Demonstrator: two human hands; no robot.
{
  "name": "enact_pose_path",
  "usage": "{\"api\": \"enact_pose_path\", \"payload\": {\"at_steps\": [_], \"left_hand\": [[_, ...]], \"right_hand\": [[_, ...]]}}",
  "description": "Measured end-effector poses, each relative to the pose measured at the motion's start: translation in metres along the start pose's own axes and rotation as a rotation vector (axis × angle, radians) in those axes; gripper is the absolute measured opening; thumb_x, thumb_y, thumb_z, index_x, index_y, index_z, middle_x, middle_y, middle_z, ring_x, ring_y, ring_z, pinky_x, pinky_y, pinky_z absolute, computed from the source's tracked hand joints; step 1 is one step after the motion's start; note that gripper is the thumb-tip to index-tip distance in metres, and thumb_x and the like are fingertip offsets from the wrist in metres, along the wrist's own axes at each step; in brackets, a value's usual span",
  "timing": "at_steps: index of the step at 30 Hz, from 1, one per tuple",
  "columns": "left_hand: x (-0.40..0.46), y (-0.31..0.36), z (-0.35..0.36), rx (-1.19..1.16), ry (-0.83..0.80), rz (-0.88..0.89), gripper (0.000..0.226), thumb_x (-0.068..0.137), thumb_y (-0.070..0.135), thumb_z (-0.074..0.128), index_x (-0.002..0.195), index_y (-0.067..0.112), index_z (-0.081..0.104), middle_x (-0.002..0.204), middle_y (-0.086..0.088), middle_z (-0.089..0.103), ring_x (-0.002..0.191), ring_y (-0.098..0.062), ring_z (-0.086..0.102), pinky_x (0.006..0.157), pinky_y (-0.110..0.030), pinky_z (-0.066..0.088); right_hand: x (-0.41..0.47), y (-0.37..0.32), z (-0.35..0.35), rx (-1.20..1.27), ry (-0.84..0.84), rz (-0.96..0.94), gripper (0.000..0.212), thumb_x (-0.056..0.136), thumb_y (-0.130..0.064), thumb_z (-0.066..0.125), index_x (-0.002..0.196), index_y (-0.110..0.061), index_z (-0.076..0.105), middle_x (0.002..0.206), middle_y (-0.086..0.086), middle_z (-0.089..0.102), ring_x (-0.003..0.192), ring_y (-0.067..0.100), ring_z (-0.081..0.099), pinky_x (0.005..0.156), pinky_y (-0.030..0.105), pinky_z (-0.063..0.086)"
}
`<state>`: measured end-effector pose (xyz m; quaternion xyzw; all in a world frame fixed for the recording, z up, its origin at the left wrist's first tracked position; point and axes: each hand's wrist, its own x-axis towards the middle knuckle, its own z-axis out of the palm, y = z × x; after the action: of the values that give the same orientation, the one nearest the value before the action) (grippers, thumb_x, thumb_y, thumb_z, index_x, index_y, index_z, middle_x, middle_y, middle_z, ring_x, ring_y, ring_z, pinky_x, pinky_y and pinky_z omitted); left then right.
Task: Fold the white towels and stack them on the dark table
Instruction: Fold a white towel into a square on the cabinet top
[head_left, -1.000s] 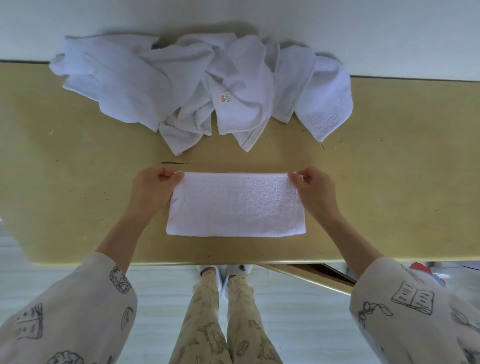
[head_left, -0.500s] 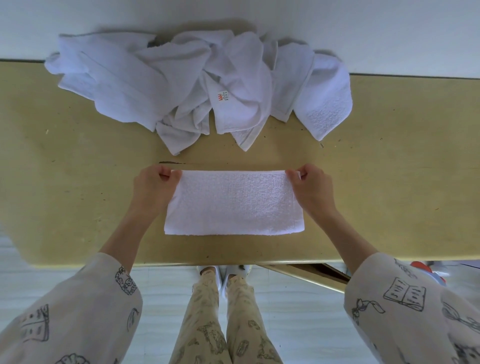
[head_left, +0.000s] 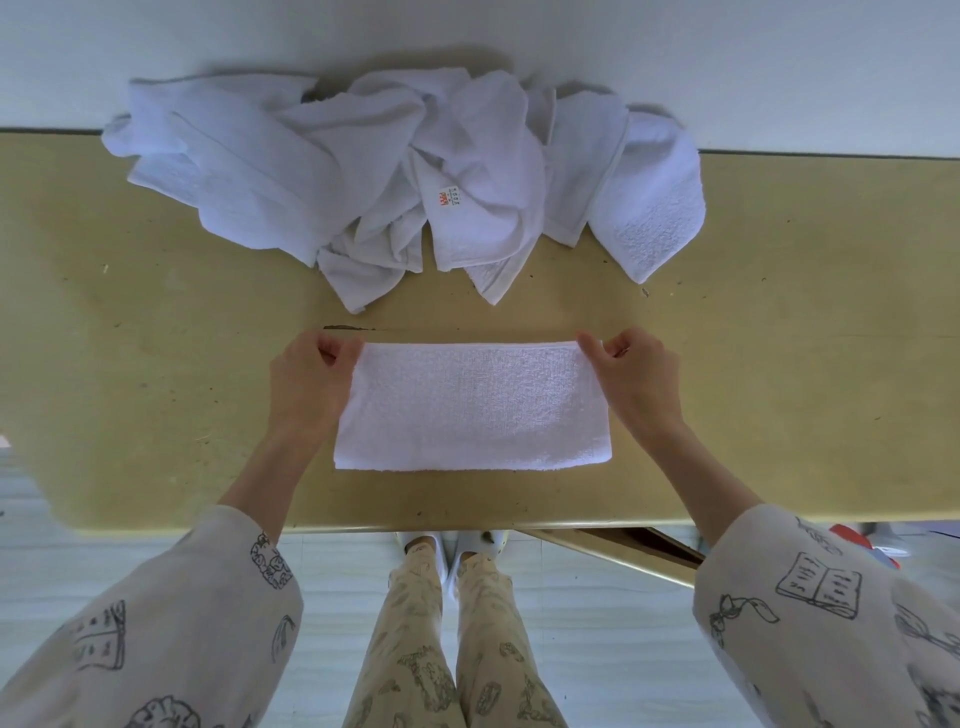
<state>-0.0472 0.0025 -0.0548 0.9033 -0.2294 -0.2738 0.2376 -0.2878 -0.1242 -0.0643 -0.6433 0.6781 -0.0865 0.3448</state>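
One folded towel (head_left: 472, 408) is lying flat on the yellowish table (head_left: 156, 364) straight in front of me, its long axis running left to right, parallel to the near table edge. I am pinching its two far corners: my left hand (head_left: 306, 384) is curling thumb and fingers round the far-left corner, and my right hand (head_left: 636, 382) is doing the same at the far-right corner. Both hands are sitting level with each other, one at each short end, so neither is nearer the cloth than the other; the strip is spanning the whole gap between them. That is what I am judging the next fold by: with the length running across me, one short end would probably be carried sideways onto the other, and either hand is equally placed to do it. Beyond the strip, well apart from it, a heap of unfolded towels (head_left: 395, 176) is bunching against the wall at the table's far edge. No dark table is showing here, so I cannot tell where the stack belongs.
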Motion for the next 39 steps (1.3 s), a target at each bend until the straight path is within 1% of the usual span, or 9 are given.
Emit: {"api": "enact_pose_path", "payload": {"at_steps": [2, 5, 8, 11, 18, 25, 32, 36, 39], "left_hand": [[-0.007, 0.0, -0.004, 0.007, 0.092, 0.02, 0.028, 0.093, 0.032, 0.048, 0.102, 0.006, 0.049, 0.087, -0.003, 0.055, 0.084, -0.023, 0.052, 0.07, -0.034, 0.039], [-0.028, -0.007, 0.001, 0.283, 0.261, 0.308, 0.026, 0.093, 0.022, 0.047, 0.109, 0.002, 0.048, 0.104, -0.018, 0.054, 0.096, -0.035, 0.05, 0.078, -0.044, 0.04], [-0.059, -0.013, 0.029, 0.4, 0.161, 0.632, 0.025, 0.092, 0.018, 0.039, 0.113, 0.008, 0.048, 0.118, -0.017, 0.053, 0.113, -0.033, 0.045, 0.092, -0.047, 0.037], [-0.066, -0.024, 0.059, 0.527, 0.045, 0.783, 0.032, 0.093, 0.021, 0.037, 0.122, 0.014, 0.047, 0.138, -0.013, 0.045, 0.132, -0.031, 0.03, 0.108, -0.051, 0.025], [-0.044, -0.034, 0.063, 0.665, -0.058, 0.782, 0.054, 0.091, 0.049, 0.033, 0.14, 0.028, 0.034, 0.15, -0.007, 0.03, 0.14, -0.029, 0.023, 0.113, -0.054, 0.015], [-0.029, -0.044, 0.052, 0.734, -0.041, 0.768, 0.07, 0.083, 0.069, 0.029, 0.143, 0.031, 0.028, 0.153, -0.01, 0.023, 0.141, -0.032, 0.018, 0.111, -0.057, 0.011], [-0.03, -0.042, 0.05, 0.74, -0.093, 0.731, 0.07, 0.086, 0.069, 0.021, 0.145, 0.032, 0.02, 0.154, -0.012, 0.018, 0.141, -0.035, 0.015, 0.111, -0.059, 0.013], [-0.032, -0.038, 0.042, 0.639, -0.193, 0.666, 0.063, 0.091, 0.061, 0.007, 0.146, 0.032, 0.001, 0.156, -0.012, 0.004, 0.143, -0.027, -0.001, 0.113, -0.057, 0.004], [-0.042, -0.038, 0.029, 0.483, -0.104, 0.474, 0.061, 0.094, 0.051, 0.015, 0.147, 0.022, 0.007, 0.154, -0.017, 0.008, 0.143, -0.03, 0.002, 0.115, -0.051, 0.002]], "right_hand": [[-0.008, -0.001, -0.004, 0.112, 0.14, -0.003, 0.028, 0.091, -0.037, 0.055, 0.088, -0.009, 0.054, 0.073, -0.002, 0.052, 0.064, 0.01, 0.045, 0.056, 0.015, 0.032], [-0.034, -0.001, -0.003, 0.14, 0.357, -0.294, 0.025, 0.093, -0.023, 0.046, 0.101, -0.002, 0.056, 0.092, 0.005, 0.054, 0.082, 0.017, 0.048, 0.073, 0.02, 0.037], [-0.067, 0.008, 0.028, -0.049, 0.256, -0.64, 0.026, 0.092, -0.016, 0.046, 0.11, 0.0, 0.056, 0.111, 0.017, 0.058, 0.109, 0.025, 0.047, 0.095, 0.035, 0.039], [-0.081, 0.008, 0.063, -0.215, 0.114, -0.75, 0.035, 0.094, -0.022, 0.042, 0.123, -0.004, 0.049, 0.133, 0.019, 0.05, 0.131, 0.03, 0.034, 0.11, 0.045, 0.025], [-0.053, 0.025, 0.071, -0.524, 0.103, -0.668, 0.067, 0.089, -0.059, 0.036, 0.138, -0.013, 0.043, 0.148, 0.022, 0.032, 0.137, 0.036, 0.03, 0.114, 0.044, 0.02], [-0.052, 0.026, 0.069, -0.635, 0.097, -0.632, 0.074, 0.087, -0.07, 0.026, 0.142, -0.022, 0.038, 0.15, 0.018, 0.029, 0.139, 0.037, 0.026, 0.114, 0.051, 0.017], [-0.054, 0.022, 0.066, -0.684, 0.029, -0.584, 0.074, 0.086, -0.068, 0.024, 0.145, -0.025, 0.026, 0.153, 0.017, 0.022, 0.141, 0.037, 0.018, 0.112, 0.055, 0.011], [-0.053, 0.02, 0.064, -0.697, -0.01, -0.569, 0.073, 0.089, -0.068, 0.017, 0.144, -0.023, 0.028, 0.152, 0.017, 0.024, 0.14, 0.038, 0.019, 0.113, 0.055, 0.012], [-0.057, 0.02, 0.055, -0.624, -0.005, -0.596, 0.067, 0.092, -0.063, 0.018, 0.145, -0.022, 0.026, 0.153, 0.016, 0.024, 0.141, 0.035, 0.019, 0.113, 0.055, 0.012]]}}
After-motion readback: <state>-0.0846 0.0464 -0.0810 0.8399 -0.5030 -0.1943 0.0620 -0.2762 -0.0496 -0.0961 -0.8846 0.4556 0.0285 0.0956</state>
